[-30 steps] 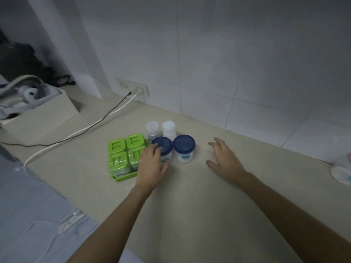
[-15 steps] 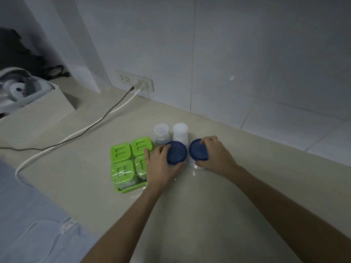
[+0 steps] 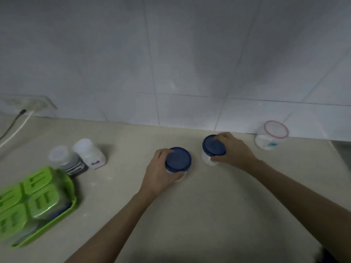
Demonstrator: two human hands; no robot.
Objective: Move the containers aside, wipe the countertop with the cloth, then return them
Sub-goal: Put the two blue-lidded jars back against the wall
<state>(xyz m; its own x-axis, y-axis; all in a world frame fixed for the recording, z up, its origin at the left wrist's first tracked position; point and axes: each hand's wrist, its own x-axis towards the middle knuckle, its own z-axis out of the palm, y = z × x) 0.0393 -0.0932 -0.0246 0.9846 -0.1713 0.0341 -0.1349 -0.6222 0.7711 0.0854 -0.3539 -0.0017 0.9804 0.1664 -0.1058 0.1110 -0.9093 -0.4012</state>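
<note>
My left hand (image 3: 158, 173) grips a white jar with a dark blue lid (image 3: 178, 160) at the middle of the beige countertop (image 3: 190, 215). A second blue-lidded jar (image 3: 212, 148) is held by my right hand (image 3: 232, 151) a little further right and back. Two small white shakers, one grey-bodied (image 3: 65, 161) and one labelled Salt (image 3: 90, 153), stand at the left. A green tray of green-lidded boxes (image 3: 36, 204) sits at the near left. No cloth is visible.
A clear tub with a pink rim (image 3: 271, 137) stands against the tiled wall at the right. A wall socket (image 3: 36, 104) with a black and a white cable sits at the far left. The counter drops off at the right edge.
Both hands closed on the blue-lidded jars and carried them to the right, away from the shakers and green tray. The view swung right, bringing the pink-rimmed tub into sight.
</note>
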